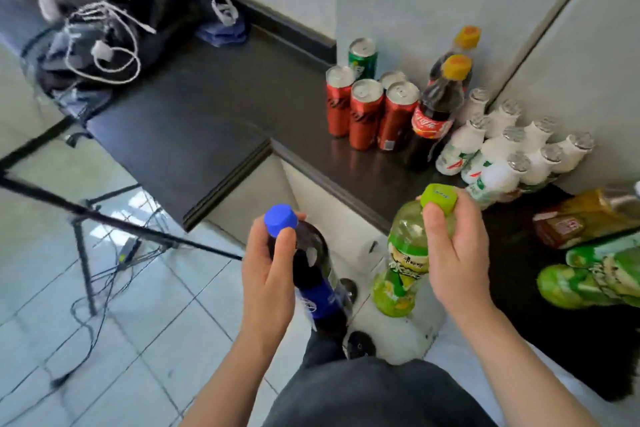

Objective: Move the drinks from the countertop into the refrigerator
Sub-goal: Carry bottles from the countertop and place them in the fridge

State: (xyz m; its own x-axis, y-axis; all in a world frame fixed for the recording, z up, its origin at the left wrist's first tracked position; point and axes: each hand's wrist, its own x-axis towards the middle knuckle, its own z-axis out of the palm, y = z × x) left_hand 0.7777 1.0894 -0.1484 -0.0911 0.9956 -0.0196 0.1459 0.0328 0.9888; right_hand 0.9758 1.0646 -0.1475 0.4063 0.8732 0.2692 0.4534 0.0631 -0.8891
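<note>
Left hand [268,274] at 7 o'clock grips the neck of a dark blue-capped bottle [311,270], thumb against the cap. Right hand [453,250] at 4 o'clock grips a green tea bottle [401,263] just under its cap. Both bottles are upright, in front of the countertop [207,107] edge, with the hands well apart. On the counter: red cans [367,114] and a green can [363,57] at 1 o'clock, yellow-capped cola bottles [436,114] beside them, white bottles [502,149] at 2 o'clock, and lying bottles [595,277] at 4 o'clock.

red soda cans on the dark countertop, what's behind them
A green soda can stands behind the red soda cans. Another can's silver top shows between them; its body is covered, so its colour cannot be told.
</note>
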